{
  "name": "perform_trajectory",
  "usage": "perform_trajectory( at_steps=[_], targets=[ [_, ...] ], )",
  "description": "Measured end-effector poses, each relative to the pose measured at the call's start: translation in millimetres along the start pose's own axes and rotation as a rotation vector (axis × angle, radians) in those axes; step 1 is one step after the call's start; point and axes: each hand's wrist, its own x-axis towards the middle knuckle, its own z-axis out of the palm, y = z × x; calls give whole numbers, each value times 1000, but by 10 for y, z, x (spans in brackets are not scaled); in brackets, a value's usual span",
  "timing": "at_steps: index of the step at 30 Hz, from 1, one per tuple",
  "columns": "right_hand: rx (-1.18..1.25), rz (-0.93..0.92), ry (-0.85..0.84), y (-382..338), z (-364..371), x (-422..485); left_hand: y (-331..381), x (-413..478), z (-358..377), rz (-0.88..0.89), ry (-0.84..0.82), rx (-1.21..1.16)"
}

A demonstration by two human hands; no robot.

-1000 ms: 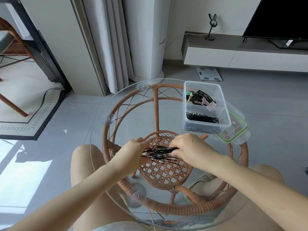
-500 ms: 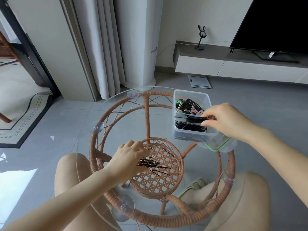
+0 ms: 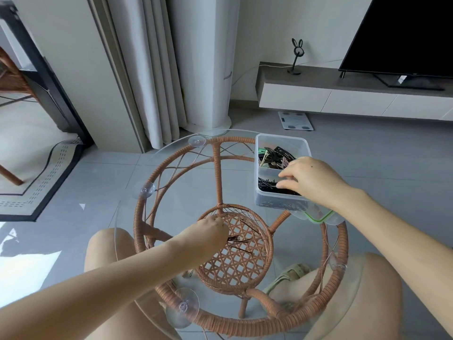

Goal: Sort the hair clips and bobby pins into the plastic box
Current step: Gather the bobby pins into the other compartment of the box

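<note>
A clear plastic box (image 3: 282, 138) stands at the back right of the round glass table. Its far compartment holds several hair clips (image 3: 274, 155), black, green and pink. Black bobby pins (image 3: 267, 187) fill the near compartment. My right hand (image 3: 311, 179) hovers over that near compartment, fingers stretched out and holding nothing. My left hand (image 3: 210, 233) rests on the glass near the table's middle, fingers curled round a small bunch of bobby pins (image 3: 235, 239). A few loose pins (image 3: 248, 225) lie beside it on the glass.
The glass top (image 3: 171, 153) sits on a rattan frame (image 3: 217, 173) with suction cups (image 3: 146, 190). The box's green-edged lid (image 3: 318, 215) lies under the box's near end. My knees are under the table's near edge. A TV bench (image 3: 343, 94) and a floor scale (image 3: 295, 120) stand beyond.
My right hand carried a bunch of bobby pins from the table's middle to the box and let them go in the near compartment. My left hand stayed, with fewer pins under it.
</note>
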Motion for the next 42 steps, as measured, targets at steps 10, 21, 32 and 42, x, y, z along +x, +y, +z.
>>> perform_trajectory(
  at_steps=[10, 21, 32, 42],
  targets=[
    [101, -100, -204, -745, 654, -489, 41, 20, -66, -70, -60, -186],
    [434, 17, -275, -855, 777, -379, -385, -151, -292, -255, 102, -553],
    [243, -89, -260, -979, 898, -546, -322, -41, -545, -262, 181, -682],
    [295, 95, 194, -238, 135, -498, -50, 447, -1177, -125, 271, -722]
  ],
)
